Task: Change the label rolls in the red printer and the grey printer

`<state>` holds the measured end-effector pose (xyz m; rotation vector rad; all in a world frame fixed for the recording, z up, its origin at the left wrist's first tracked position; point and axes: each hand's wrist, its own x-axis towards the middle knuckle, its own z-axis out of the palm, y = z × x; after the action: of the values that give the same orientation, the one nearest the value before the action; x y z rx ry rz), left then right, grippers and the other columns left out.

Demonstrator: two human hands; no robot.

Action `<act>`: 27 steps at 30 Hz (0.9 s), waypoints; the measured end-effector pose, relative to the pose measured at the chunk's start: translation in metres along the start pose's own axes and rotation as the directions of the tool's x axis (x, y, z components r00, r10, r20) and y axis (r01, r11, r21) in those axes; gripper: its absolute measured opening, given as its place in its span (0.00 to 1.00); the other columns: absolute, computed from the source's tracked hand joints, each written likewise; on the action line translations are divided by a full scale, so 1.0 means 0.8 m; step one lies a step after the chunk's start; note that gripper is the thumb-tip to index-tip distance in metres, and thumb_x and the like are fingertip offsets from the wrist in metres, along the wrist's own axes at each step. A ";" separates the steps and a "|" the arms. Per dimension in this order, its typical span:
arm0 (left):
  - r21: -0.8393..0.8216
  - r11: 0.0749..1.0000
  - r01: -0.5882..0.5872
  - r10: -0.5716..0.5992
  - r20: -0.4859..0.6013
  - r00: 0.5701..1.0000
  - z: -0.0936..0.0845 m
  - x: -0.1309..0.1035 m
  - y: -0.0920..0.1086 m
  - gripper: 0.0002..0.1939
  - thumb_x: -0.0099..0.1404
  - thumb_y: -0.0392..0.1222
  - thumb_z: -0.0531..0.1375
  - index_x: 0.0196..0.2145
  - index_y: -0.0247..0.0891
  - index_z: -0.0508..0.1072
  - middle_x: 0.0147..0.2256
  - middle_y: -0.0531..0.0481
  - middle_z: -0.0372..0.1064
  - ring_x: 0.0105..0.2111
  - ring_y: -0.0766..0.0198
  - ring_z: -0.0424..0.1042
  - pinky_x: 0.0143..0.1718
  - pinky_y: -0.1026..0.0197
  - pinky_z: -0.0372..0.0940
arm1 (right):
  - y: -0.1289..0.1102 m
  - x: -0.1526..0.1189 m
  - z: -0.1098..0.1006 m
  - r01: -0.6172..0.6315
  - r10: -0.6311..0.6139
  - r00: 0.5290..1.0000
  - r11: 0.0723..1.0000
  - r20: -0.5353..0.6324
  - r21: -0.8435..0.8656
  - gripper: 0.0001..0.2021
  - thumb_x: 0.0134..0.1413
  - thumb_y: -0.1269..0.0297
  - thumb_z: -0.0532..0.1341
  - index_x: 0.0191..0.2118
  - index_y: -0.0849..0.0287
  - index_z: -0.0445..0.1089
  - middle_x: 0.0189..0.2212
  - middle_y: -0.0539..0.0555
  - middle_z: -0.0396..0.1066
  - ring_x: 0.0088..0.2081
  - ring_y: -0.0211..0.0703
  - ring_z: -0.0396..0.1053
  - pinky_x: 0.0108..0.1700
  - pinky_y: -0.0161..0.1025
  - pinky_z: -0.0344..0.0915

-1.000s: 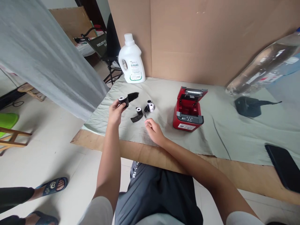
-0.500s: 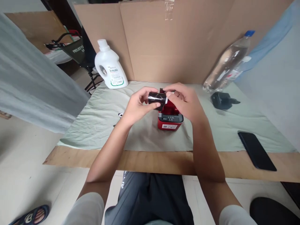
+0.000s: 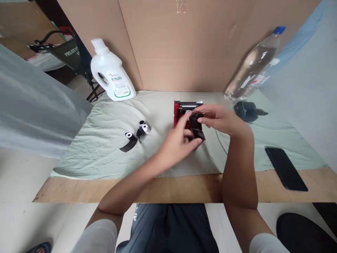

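Note:
A small red printer-like machine with a black and silver bar along its far edge stands open on the cloth, partly hidden by my hands. Just above it, a roll of glossy black paper is between both hands, a strip of it unrolled. My left hand grips the roll from the near left, fingers around its lower part. From the right, my right hand pinches the strip between thumb and fingers. To the left lie several smaller rolls, one a black roll with its tail loose, others bunched together.
A white detergent jug stands at the back left before a cardboard panel. Clear bottles lean at the back right. A black object and a dark phone lie on the right. The wooden table edge runs along the front.
Both hands have turned and come down and toward me with the black roll, and a strip is now pulled loose. The view has shifted, uncovering the rolls on the left.

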<state>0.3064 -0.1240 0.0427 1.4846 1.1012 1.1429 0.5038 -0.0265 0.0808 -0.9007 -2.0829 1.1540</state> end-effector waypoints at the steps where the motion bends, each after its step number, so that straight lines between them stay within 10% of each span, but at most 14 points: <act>1: 0.003 1.000 0.013 -0.013 0.028 1.000 0.012 -0.009 0.003 0.40 0.63 0.42 0.69 0.70 0.50 0.60 0.29 0.56 0.73 0.23 0.66 0.67 0.29 0.61 0.64 | 0.003 0.001 -0.001 -0.020 0.023 0.999 0.998 0.043 -0.065 0.12 0.56 0.60 0.67 0.45 0.56 0.79 0.35 0.53 0.77 0.30 0.40 0.69 0.32 0.38 0.65; 6: -0.073 0.980 0.185 -0.178 0.088 0.980 0.042 -0.020 -0.006 0.35 0.65 0.39 0.64 0.68 0.50 0.62 0.22 0.60 0.63 0.20 0.67 0.62 0.27 0.61 0.59 | 0.019 0.013 0.019 -0.111 0.152 0.985 0.924 0.084 -0.365 0.14 0.50 0.72 0.62 0.41 0.55 0.80 0.34 0.51 0.78 0.33 0.42 0.70 0.34 0.37 0.63; 14: -0.260 0.862 0.435 -0.430 0.077 0.899 0.022 -0.018 -0.022 0.22 0.66 0.36 0.63 0.56 0.43 0.67 0.19 0.63 0.60 0.16 0.70 0.58 0.22 0.64 0.52 | 0.041 0.034 0.059 -0.262 0.268 0.960 0.756 -0.081 -0.600 0.13 0.52 0.76 0.61 0.40 0.56 0.79 0.36 0.55 0.79 0.34 0.44 0.70 0.35 0.39 0.58; 23: -0.301 0.845 0.441 -0.451 0.039 0.892 0.031 -0.008 -0.042 0.06 0.65 0.37 0.64 0.36 0.41 0.69 0.17 0.62 0.59 0.14 0.73 0.56 0.20 0.66 0.48 | 0.039 0.050 0.084 -0.384 0.393 0.903 0.554 -0.175 -0.739 0.11 0.50 0.75 0.65 0.38 0.56 0.81 0.38 0.61 0.80 0.38 0.51 0.74 0.37 0.42 0.60; 27: -0.304 0.863 0.404 -0.421 0.012 0.907 0.035 -0.012 -0.046 0.06 0.64 0.38 0.65 0.36 0.41 0.69 0.17 0.61 0.60 0.15 0.72 0.57 0.20 0.66 0.50 | 0.043 0.047 0.073 -0.342 0.339 0.932 0.712 -0.127 -0.614 0.09 0.50 0.73 0.67 0.37 0.55 0.82 0.37 0.58 0.81 0.40 0.49 0.75 0.42 0.42 0.64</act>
<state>0.3279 -0.1315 0.0014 0.9257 1.1558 0.9950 0.4466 -0.0116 0.0305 -1.6595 -2.4045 0.5805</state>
